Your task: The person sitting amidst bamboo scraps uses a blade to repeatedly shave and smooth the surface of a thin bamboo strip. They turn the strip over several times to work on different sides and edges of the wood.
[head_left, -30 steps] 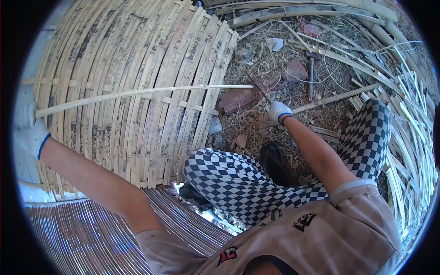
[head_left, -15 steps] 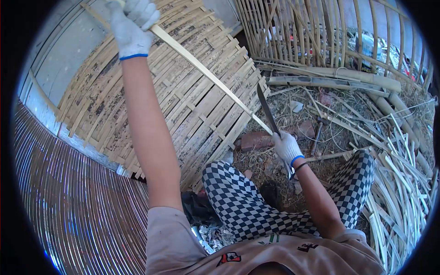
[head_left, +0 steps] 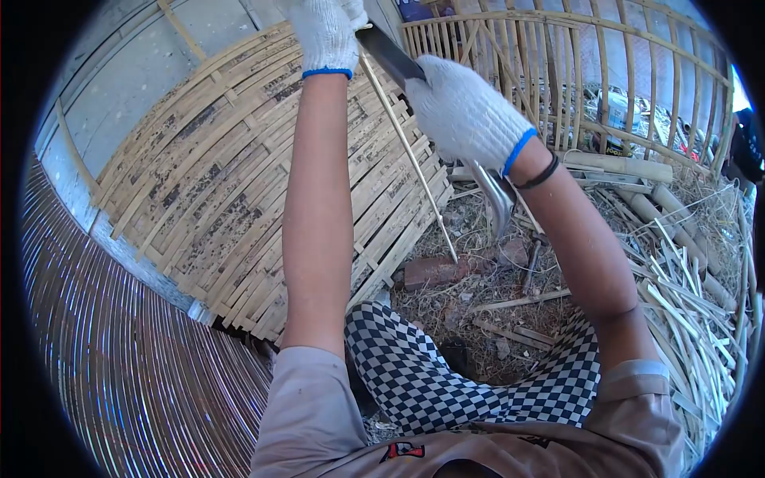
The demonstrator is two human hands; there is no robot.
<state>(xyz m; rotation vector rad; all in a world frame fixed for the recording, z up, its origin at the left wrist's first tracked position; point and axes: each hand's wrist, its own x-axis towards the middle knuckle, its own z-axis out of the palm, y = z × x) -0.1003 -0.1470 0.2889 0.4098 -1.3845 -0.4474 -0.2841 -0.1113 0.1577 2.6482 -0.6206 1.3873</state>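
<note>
My left hand [head_left: 325,38], in a white knit glove with a blue cuff, is closed at the top edge of the view, its fingers partly cut off. From it a thin bamboo strip [head_left: 402,143] slants down to the right, its lower end near a brick. My right hand [head_left: 462,111], gloved the same way, grips a large knife [head_left: 390,54]. The blade points up and left, its tip beside my left hand at the strip's upper part. The knife's curved lower end [head_left: 498,203] shows below my right palm.
A woven bamboo panel [head_left: 231,167] lies to the left. Ahead stands a bamboo slat fence [head_left: 550,64]. Split strips [head_left: 685,327] pile up at the right, near bamboo poles [head_left: 637,166]. The reddish brick [head_left: 434,272] and a hammer-like tool [head_left: 531,267] lie on the straw-covered ground.
My right hand has risen with the knife from near the brick to beside my left hand. My left hand has moved right, and the strip now hangs more steeply.
</note>
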